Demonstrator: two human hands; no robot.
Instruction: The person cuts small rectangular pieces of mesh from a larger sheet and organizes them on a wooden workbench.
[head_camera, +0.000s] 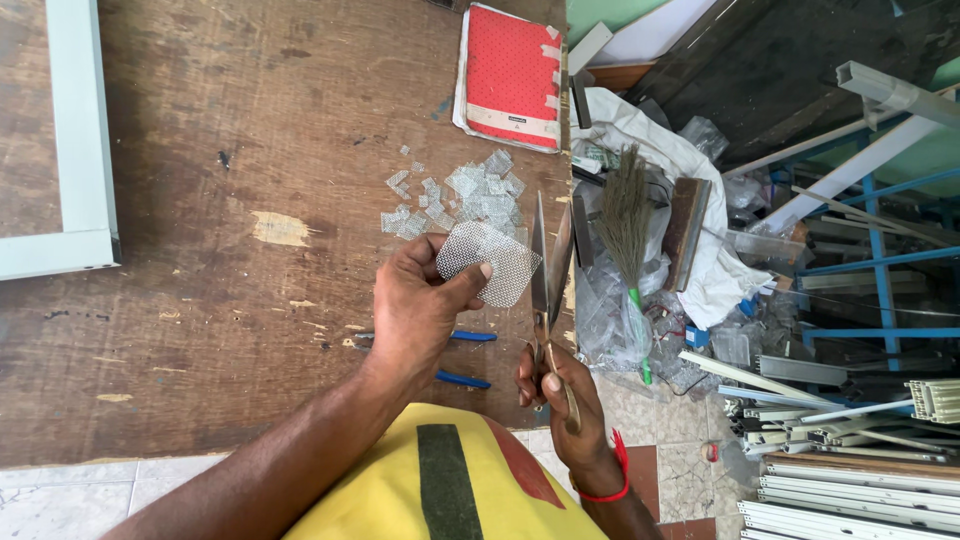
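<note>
Left hand (418, 310) fingers pinched on a mesh piece (488, 262), held above the desk (200, 300). Right hand (560, 400) fingers curled through handles of scissors (548, 290), blades open, touching the mesh edge.

Mesh piece (487, 262) left of scissors (548, 290), above table (250, 330).

The left hand (415, 305) pinches a piece of grey mesh (487, 262) above the wooden table (230, 330). Just right of it, the right hand (556, 393) grips scissors (549, 290), blades parted and pointing away, beside the mesh's edge. Beyond the left hand lie small mesh scraps (460, 196); below it, blue-handled pliers (462, 358).
</note>
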